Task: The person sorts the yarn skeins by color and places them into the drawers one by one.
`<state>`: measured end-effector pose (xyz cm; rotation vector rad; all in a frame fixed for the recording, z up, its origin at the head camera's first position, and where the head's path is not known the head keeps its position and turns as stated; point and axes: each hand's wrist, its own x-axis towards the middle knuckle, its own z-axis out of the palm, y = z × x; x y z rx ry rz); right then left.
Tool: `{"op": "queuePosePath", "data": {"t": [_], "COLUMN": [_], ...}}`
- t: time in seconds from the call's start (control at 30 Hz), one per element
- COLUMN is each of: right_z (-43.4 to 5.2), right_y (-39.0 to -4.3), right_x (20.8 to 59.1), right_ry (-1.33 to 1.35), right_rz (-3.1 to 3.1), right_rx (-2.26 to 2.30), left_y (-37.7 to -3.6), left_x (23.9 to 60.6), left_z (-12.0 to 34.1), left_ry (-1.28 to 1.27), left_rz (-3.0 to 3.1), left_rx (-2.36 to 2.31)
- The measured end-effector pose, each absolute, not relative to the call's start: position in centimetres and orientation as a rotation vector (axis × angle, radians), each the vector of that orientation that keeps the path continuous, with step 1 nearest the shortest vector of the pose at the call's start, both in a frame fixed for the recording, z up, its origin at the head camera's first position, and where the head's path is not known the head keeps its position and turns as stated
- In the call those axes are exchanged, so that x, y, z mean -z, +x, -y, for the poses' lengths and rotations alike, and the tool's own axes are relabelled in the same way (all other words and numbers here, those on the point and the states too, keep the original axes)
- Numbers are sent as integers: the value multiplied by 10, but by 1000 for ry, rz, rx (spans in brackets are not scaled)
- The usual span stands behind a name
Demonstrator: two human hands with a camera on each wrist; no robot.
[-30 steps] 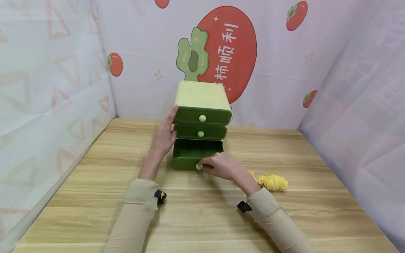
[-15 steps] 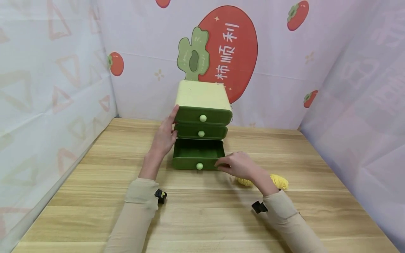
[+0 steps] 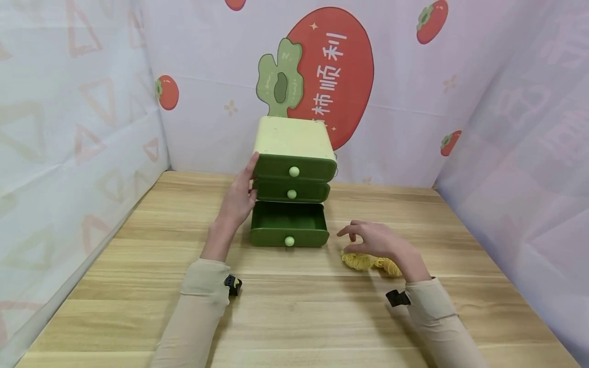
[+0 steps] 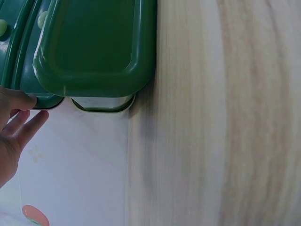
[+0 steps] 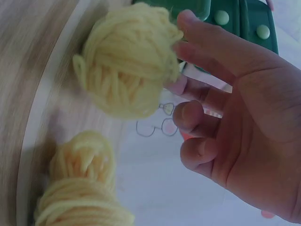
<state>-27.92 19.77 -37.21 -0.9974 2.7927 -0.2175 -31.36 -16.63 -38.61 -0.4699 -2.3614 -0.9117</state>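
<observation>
A small cabinet with a cream top (image 3: 294, 137) and dark green drawers stands at the table's back. Its bottom drawer (image 3: 269, 237) is pulled out, and no contents show inside. My left hand (image 3: 236, 200) rests against the cabinet's left side, fingers fairly straight along it, the thumb at the front edge of the middle drawer (image 3: 271, 190). To the right of the drawer, my right hand (image 3: 379, 240) hovers with spread, loosely bent fingers over a yellow ball of yarn (image 3: 358, 261). A second yellow yarn bundle (image 3: 388, 266) lies just right of it, partly behind the wrist.
The wooden table (image 3: 285, 317) reaches forward to the bottom of the head view. Printed cloth walls (image 3: 207, 128) enclose it at the back and both sides. The upper drawers, including the top one (image 3: 271, 167), are pushed in and have round pale knobs.
My right hand has left the bottom drawer's knob and moved right to above the yarn, its fingers spreading. The drawer stays pulled out. My left hand has stayed at the cabinet's side.
</observation>
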Motion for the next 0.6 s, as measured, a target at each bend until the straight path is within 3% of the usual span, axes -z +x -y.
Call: {"op": "queuePosePath", "data": {"t": [0.6], "right_z": [-215], "right_y": [-287], "right_x": [382], "right_ry": [-761], "right_rz": [-2535], "right_rx": [407], "left_y": [-316], "left_x": [389], "left_z": [166], "left_ry": [-483], "left_rz": [2344], "left_rx": [910]}}
